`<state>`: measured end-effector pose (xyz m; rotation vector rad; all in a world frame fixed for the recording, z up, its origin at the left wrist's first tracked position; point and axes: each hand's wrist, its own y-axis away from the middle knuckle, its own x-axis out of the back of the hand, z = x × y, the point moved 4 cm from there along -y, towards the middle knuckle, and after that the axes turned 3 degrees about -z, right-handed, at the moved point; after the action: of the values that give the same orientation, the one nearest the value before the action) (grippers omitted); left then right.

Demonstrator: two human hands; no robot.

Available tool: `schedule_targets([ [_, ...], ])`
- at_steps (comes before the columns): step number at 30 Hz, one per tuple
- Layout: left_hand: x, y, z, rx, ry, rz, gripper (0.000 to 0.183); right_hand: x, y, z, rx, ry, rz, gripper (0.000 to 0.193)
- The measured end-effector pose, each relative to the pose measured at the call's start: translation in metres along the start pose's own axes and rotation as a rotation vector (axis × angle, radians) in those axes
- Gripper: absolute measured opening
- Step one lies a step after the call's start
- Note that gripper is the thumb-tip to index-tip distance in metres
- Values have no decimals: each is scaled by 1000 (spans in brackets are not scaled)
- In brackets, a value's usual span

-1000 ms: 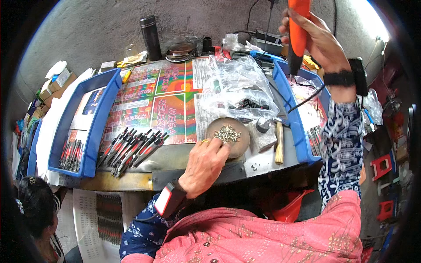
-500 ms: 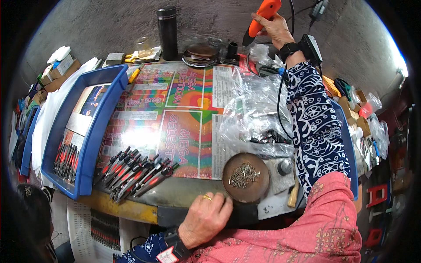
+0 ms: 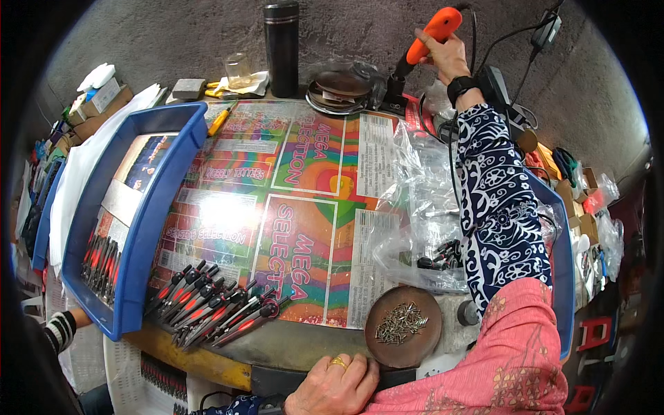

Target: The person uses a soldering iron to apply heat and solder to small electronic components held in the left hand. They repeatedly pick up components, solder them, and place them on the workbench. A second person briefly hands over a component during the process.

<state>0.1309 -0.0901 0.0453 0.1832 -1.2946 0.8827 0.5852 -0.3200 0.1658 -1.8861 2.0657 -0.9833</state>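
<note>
My right hand [image 3: 448, 57] is wrapped round an orange corded hand tool [image 3: 437, 32] at the back right. The tool's dark nose points down at a black holder [image 3: 394, 95] by the wall; I cannot tell whether it is inside. At the near table edge my left hand [image 3: 335, 384] rests with fingers curled, and what they hold, if anything, is hidden. Right beside it stands a brown round dish [image 3: 374, 337] of small metal pieces that look like screws [image 3: 401, 324]. Left of centre lies a pile of black, red and grey drawing compasses [image 3: 211, 304].
A blue tray [image 3: 131, 277] at the left holds more compasses and cards. Clear plastic bags [image 3: 422, 200] with dark parts lie right of centre. Along the wall stand a black flask [image 3: 281, 52] and stacked dishes [image 3: 337, 90]. Another person's striped sleeve [image 3: 61, 332] shows at lower left.
My right hand has brought the orange tool down toward the black holder. My left hand stays curled at the table edge. Another person's sleeved arm now shows beside the blue tray.
</note>
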Motion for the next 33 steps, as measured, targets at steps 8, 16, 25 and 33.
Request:
schedule_targets([
  [8, 1, -2, -2, 19, 14, -20, 37, 2, -9, 6, 85, -97, 93, 39],
  [16, -1, -3, -2, -10, 10, -25, 38, 9, -11, 13, 67, 12, 79, 40],
  [25, -2, -2, -3, 11, 16, -43, 39, -5, -12, 39, -105, 132, -51, 40],
  [33, -4, -2, -4, 34, 53, -83, 40, 1, -36, 63, -15, 37, -252, 42],
])
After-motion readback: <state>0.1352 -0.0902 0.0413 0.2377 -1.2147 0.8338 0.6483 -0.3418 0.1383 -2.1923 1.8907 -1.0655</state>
